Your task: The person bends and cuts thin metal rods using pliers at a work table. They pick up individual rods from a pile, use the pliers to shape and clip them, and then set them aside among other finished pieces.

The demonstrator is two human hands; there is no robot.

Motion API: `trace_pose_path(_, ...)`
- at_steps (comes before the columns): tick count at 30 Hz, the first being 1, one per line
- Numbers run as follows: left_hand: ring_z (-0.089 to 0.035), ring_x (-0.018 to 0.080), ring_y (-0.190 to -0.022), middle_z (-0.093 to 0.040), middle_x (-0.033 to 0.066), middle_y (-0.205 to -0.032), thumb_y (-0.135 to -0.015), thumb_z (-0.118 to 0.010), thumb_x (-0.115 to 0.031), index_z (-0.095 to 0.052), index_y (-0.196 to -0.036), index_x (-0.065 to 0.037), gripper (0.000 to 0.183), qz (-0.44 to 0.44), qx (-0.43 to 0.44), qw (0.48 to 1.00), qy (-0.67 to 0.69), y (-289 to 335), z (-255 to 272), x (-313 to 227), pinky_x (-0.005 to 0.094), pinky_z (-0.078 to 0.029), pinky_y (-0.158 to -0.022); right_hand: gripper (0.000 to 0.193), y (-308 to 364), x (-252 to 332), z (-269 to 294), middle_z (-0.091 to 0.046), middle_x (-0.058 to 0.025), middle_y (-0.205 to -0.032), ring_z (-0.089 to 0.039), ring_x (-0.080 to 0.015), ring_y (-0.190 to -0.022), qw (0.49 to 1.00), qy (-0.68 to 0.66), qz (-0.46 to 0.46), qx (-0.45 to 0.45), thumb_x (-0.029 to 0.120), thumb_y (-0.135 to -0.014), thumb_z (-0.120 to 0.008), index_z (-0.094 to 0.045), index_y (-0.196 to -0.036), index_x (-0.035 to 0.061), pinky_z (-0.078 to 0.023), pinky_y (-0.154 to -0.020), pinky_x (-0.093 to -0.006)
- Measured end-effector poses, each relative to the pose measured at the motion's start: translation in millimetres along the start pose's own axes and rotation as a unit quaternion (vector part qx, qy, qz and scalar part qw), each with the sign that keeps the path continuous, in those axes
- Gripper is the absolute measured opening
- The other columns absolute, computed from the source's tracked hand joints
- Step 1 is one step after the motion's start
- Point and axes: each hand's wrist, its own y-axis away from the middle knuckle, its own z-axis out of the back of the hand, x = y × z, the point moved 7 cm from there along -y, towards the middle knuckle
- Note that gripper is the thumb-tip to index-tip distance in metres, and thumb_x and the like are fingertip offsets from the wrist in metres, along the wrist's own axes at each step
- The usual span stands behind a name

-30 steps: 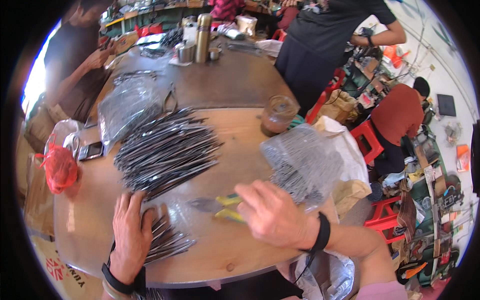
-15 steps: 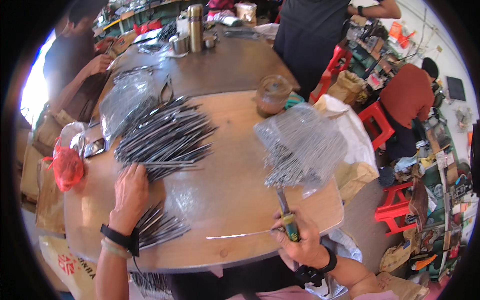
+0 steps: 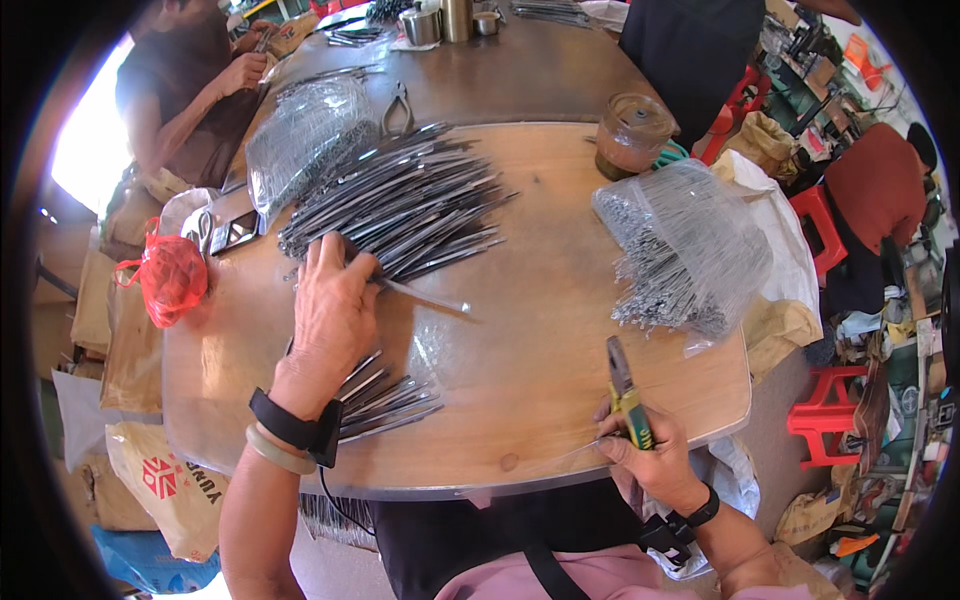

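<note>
My left hand (image 3: 338,300) is closed on a thin metal strip (image 3: 430,297), whose free end points right over the table. It is at the near edge of a large heap of dark metal strips (image 3: 410,205). A smaller bunch of strips (image 3: 390,408) lies by my left wrist. At the right front, my right hand (image 3: 648,455) grips pliers (image 3: 628,395) with yellow-green handles, jaws pointing away from me. A thin wire (image 3: 565,456) sticks out leftward from the same hand. Beyond it lies a clear plastic bag of thin metal rods (image 3: 690,250).
On the wooden table (image 3: 540,350) stand a glass jar of brown liquid (image 3: 633,135), another plastic bag (image 3: 310,140), a second pair of pliers (image 3: 397,112) and a red bag (image 3: 172,272). One person (image 3: 190,90) sits at far left; another (image 3: 690,50) stands behind the jar.
My left hand has lifted a strip from the heap's near edge, its end swinging out to the right. The pliers stay in my right hand, now clear of the rod bag. The view has shifted.
</note>
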Motion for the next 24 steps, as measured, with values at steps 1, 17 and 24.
trace_pose_path(1,-0.05,0.0351,-0.094,-0.05,0.0144,-0.093,-0.078,-0.062,0.0,-0.059,-0.095,-0.003,0.018,-0.004,-0.001,1.0,0.003,-5,4,-1,0.0439,-0.043,-0.08,0.015,1,-5,2,-0.063,-0.0076,-0.096,-0.06,-0.0161,-0.085,1.0,-0.018,-0.012,-0.003,0.009,-0.079,-0.075,-0.067,-0.088,0.0005,-0.047,-0.073,-0.0294)
trace_pose_path(17,-0.059,0.0325,-0.086,-0.06,0.0136,-0.089,-0.076,-0.065,0.001,-0.065,-0.091,0.0,0.015,-0.001,0.043,0.998,0.048,21,3,-13,0.0403,-0.049,-0.073,0.013,-3,-1,3,-0.063,-0.0084,-0.095,-0.061,-0.0191,-0.086,1.0,-0.004,-0.003,0.025,0.007,-0.079,-0.074,-0.067,-0.087,0.0,-0.048,-0.076,-0.0318)
trace_pose_path(24,-0.052,0.0331,-0.095,-0.053,0.014,-0.092,-0.078,-0.065,-0.007,-0.06,-0.095,-0.001,0.019,-0.017,0.113,0.992,-0.058,7,-32,-4,0.0428,-0.046,-0.08,0.012,-3,1,2,-0.061,-0.0084,-0.096,-0.06,-0.0195,-0.086,0.999,-0.012,0.013,0.028,0.007,-0.08,-0.073,-0.065,-0.086,0.0004,-0.047,-0.077,-0.0312)
